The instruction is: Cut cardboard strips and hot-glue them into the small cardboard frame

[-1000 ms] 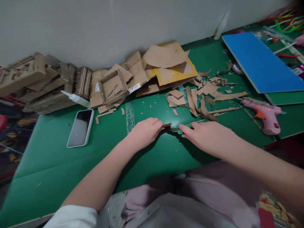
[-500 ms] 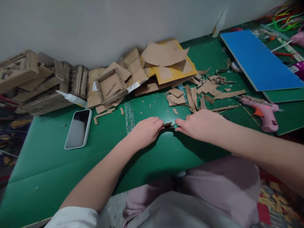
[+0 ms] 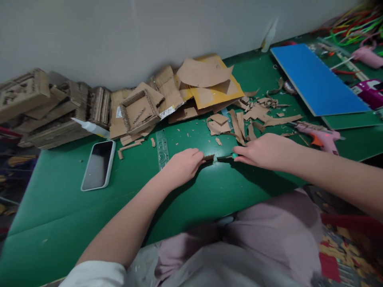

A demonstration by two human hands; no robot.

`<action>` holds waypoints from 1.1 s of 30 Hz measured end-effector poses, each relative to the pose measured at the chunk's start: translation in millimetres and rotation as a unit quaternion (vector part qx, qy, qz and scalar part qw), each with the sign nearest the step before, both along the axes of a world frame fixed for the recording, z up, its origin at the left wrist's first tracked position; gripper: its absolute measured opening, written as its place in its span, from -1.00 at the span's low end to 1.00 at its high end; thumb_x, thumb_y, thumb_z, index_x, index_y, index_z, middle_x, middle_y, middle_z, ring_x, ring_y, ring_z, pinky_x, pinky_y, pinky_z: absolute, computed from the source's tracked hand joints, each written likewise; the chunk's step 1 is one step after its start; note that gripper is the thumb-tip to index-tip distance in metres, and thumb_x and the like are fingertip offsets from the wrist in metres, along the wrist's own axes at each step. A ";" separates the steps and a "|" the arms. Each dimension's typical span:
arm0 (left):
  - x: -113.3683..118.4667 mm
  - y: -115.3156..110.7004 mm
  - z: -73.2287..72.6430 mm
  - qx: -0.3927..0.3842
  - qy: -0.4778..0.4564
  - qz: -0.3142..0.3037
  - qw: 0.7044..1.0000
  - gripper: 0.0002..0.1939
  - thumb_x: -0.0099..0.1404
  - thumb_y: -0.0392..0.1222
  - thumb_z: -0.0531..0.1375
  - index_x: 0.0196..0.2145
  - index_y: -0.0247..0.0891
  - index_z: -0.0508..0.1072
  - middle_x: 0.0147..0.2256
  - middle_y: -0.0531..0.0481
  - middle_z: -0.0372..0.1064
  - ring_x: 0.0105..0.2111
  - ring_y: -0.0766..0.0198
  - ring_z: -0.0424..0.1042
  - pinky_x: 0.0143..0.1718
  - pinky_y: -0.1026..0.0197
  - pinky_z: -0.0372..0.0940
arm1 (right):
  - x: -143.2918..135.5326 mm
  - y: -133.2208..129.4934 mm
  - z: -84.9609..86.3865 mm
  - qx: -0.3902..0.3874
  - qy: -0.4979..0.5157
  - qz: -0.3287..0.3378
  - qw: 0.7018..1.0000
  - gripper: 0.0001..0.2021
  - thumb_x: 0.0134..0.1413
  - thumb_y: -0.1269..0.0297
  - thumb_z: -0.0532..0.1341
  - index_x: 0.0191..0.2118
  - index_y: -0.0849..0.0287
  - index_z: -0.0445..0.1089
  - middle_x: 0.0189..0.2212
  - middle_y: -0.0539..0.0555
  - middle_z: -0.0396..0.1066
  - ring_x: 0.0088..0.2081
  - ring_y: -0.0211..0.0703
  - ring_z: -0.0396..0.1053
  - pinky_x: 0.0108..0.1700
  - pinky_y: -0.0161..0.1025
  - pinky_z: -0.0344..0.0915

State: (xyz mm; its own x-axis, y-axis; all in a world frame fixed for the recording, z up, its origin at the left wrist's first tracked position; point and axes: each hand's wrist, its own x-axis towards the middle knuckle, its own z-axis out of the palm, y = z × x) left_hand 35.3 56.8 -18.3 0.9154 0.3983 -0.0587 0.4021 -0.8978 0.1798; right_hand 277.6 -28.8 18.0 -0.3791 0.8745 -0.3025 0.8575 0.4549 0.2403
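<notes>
Taking the small cardboard piece as our clock's centre, we see the left hand at nine o'clock pinching it above the counter. At three, the right hand grips a dark-bladed tool, its tip just apart from the piece. At ten o'clock, a cardboard tray already has walls; toward one lie torn scraps. We judge the held piece unfinished. Fingers hide much of both held things; we cannot make out the piece's full shape.
</notes>
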 end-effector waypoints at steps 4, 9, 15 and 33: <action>1.2 1.1 1.6 -0.013 0.005 0.007 1.000 -0.74 0.38 -0.17 -0.11 -0.35 -0.29 0.29 -0.36 -0.06 0.30 -0.36 0.22 0.29 -0.36 0.21 0.18 | -1.6 -2.2 6.6 0.010 0.032 0.000 0.999 -0.58 0.25 -0.01 -0.22 -0.22 0.06 0.29 -0.61 0.04 0.40 -0.61 -0.13 0.34 -0.57 -0.30 -0.26; 1.8 1.2 3.5 -0.028 0.008 0.013 0.999 -0.74 0.38 -0.17 -0.12 -0.35 -0.29 0.29 -0.36 -0.06 0.29 -0.36 0.22 0.29 -0.35 0.21 0.19 | -20.0 7.9 3.4 0.009 0.055 0.018 0.998 -0.58 0.26 0.01 -0.21 -0.23 0.10 0.30 -0.57 0.07 0.43 -0.60 -0.16 0.34 -0.55 -0.29 -0.24; 0.6 1.9 1.9 -0.022 0.000 0.005 1.000 -0.74 0.38 -0.17 -0.11 -0.35 -0.28 0.29 -0.37 -0.05 0.28 -0.36 0.21 0.29 -0.37 0.21 0.18 | -32.0 20.9 -3.7 0.007 0.055 0.030 0.998 -0.60 0.25 0.03 -0.17 -0.21 0.11 0.32 -0.57 0.09 0.44 -0.58 -0.10 0.37 -0.56 -0.31 -0.19; -0.3 5.5 3.7 -0.034 0.001 0.018 0.999 -0.72 0.38 -0.17 -0.13 -0.34 -0.29 0.30 -0.36 -0.06 0.31 -0.34 0.21 0.29 -0.35 0.21 0.18 | -6.5 4.9 0.5 -0.025 0.038 -0.043 0.998 -0.54 0.23 -0.01 -0.18 -0.20 0.13 0.35 -0.56 0.11 0.43 -0.57 -0.14 0.35 -0.54 -0.30 -0.14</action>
